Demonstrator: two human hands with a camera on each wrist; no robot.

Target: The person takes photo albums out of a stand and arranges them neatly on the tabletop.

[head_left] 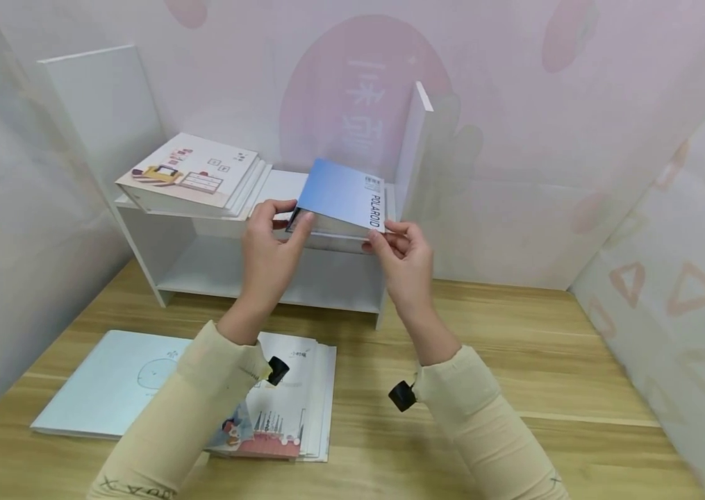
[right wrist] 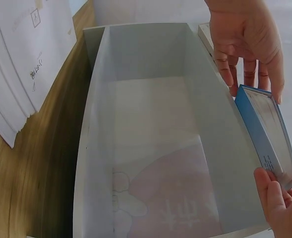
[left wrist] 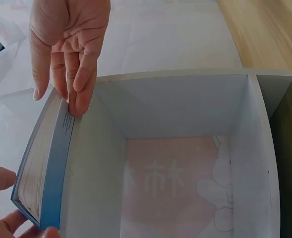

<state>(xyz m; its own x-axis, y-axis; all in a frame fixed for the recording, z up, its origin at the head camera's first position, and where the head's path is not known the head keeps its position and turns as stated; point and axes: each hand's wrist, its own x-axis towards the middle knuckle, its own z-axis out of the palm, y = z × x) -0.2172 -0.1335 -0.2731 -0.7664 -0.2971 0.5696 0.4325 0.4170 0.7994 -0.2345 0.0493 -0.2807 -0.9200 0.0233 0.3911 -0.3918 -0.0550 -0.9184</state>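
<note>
A blue and white photo album (head_left: 342, 194) with "POLAROID" on its cover is over the right part of the white shelf's upper board, slightly tilted. My left hand (head_left: 271, 243) pinches its left near corner between thumb and fingers. At the right near corner my right hand (head_left: 405, 260) pinches it, thumb in front. Its white page edges show between the covers in the left wrist view, where the left hand (left wrist: 2, 208) is partly cut off. Whether the album's underside bears on the board, I cannot tell.
A stack of white albums (head_left: 192, 170) lies at the left of the upper board. The white shelf (head_left: 333, 295) has upright side panels and a lower compartment. On the wooden table (head_left: 515, 347) in front lie a pale blue album (head_left: 102, 382) and several illustrated albums (head_left: 292, 403).
</note>
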